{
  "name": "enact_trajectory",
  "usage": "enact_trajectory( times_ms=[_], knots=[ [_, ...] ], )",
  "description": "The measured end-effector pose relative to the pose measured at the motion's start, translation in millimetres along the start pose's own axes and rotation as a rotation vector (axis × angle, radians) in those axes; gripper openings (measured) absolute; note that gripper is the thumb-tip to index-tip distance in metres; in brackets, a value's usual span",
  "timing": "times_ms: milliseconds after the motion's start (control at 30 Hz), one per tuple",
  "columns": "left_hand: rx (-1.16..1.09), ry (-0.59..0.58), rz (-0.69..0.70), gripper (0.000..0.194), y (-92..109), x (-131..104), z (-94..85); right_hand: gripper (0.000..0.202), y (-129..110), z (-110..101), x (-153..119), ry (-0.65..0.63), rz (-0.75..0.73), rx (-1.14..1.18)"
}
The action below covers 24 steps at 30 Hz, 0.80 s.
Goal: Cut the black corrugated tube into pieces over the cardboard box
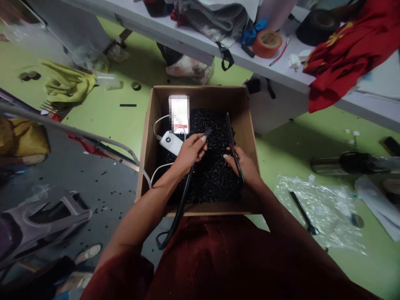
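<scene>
A cardboard box (253,141) holds many small black pieces (215,179). Over them, my left hand (192,152) is closed around a black ribbed strip (185,193), whose tip shows past the thumb and whose looped lower end hangs over the box's near edge. My right hand (243,164), at the box's right side, grips a long dark strip (229,131) that stands up past the fingers. A phone (179,112) with a lit screen lies in the box's far left part. A white power bank (171,143) with cables is beside my left hand.
Behind the box, a white shelf (200,37) carries orange tape (267,43), black tape (318,25) and red cloth (359,54). Clear plastic (331,212) and a black strip (301,208) lie at right. A grey chair (53,221) and a shoe (89,253) are at lower left.
</scene>
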<state>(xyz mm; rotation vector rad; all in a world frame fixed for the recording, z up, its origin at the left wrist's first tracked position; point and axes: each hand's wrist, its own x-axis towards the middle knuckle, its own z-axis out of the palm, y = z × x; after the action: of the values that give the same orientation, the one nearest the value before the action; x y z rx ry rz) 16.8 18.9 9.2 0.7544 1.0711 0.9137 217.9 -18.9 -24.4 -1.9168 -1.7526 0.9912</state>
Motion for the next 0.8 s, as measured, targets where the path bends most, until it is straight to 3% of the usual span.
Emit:
enact_trajectory(
  times_ms=[100, 333, 800],
  knots=[
    [0.029, -0.014, 0.02, 0.018, -3.1, 0.8, -1.0, 0.046, -2.5, -1.8, -0.5, -0.016, -0.019, 0.114],
    [0.115, -0.048, -0.01, 0.035, -9.6, -0.7, 0.5, 0.051, -10.5, -4.4, -5.6, -0.157, -0.114, 0.113],
    [0.229, -0.044, 0.033, 0.033, -17.1, 4.8, 1.4, 0.059, -11.7, -3.5, -5.4, -0.275, -0.124, 0.094]
  ],
)
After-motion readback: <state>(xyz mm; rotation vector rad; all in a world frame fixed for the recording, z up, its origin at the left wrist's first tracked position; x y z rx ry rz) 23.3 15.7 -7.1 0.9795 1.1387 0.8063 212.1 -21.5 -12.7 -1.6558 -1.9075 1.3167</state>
